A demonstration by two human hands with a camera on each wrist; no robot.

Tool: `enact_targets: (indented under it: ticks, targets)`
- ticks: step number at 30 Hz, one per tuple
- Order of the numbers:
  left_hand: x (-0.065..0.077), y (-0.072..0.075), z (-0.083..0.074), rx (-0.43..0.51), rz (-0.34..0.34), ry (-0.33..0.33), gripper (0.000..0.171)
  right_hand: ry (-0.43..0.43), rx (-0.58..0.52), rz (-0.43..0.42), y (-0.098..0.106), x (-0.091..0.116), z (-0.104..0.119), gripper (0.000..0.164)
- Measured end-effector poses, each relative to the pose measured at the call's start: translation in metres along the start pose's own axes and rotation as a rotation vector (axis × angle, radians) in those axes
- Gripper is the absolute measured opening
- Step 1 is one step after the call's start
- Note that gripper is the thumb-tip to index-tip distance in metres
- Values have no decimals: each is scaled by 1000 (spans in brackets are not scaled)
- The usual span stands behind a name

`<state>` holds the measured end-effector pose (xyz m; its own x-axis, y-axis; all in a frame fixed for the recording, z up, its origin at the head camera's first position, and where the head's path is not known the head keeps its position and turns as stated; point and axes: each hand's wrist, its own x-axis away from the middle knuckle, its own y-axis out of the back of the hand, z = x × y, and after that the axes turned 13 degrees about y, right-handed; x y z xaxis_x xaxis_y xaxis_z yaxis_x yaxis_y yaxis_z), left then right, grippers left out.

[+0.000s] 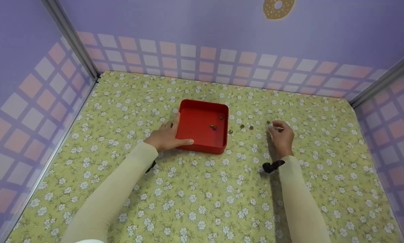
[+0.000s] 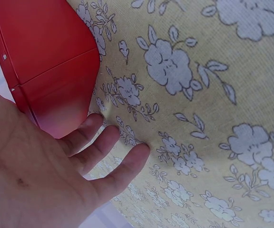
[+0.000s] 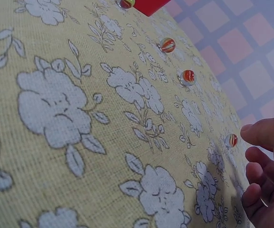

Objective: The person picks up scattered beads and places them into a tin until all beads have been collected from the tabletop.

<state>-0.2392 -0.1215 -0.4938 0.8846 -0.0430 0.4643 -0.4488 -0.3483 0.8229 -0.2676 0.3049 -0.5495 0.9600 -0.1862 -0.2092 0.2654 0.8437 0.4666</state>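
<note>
A shallow red square tray (image 1: 202, 148) sits on the floral cloth. My left hand (image 1: 165, 135) rests at its near left corner, thumb along the front rim and index finger beside the left wall. In the left wrist view, the other fingers (image 2: 122, 166) spread outside the tray, near the cloth. My right hand (image 1: 283, 136) hovers low on the right, fingers loosely bent, holding nothing. Just beyond its fingertips lies a glass marble (image 3: 231, 140) with red and white swirls. Between it and the tray lie more marbles, including a red-swirled one (image 3: 188, 77) and a striped one (image 3: 167, 45).
Inside the tray are three marbles, one near the right wall (image 1: 221, 117) and two close together. One marble (image 1: 230, 132) lies right beside the tray's outer wall. Purple panels with a checkered band (image 1: 207, 54) enclose the back and sides of the cloth-covered surface (image 1: 195, 202).
</note>
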Motion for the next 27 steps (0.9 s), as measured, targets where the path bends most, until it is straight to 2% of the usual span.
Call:
enact_targets:
  ticks: [12,27]
  targets:
    - [-1,2,2,13,2,8,119,-28,2,27,-9,-16,-4,32]
    - [-1,1,0,-14,-6,-4,121,-65,-15,4,-12,-20,-4,31]
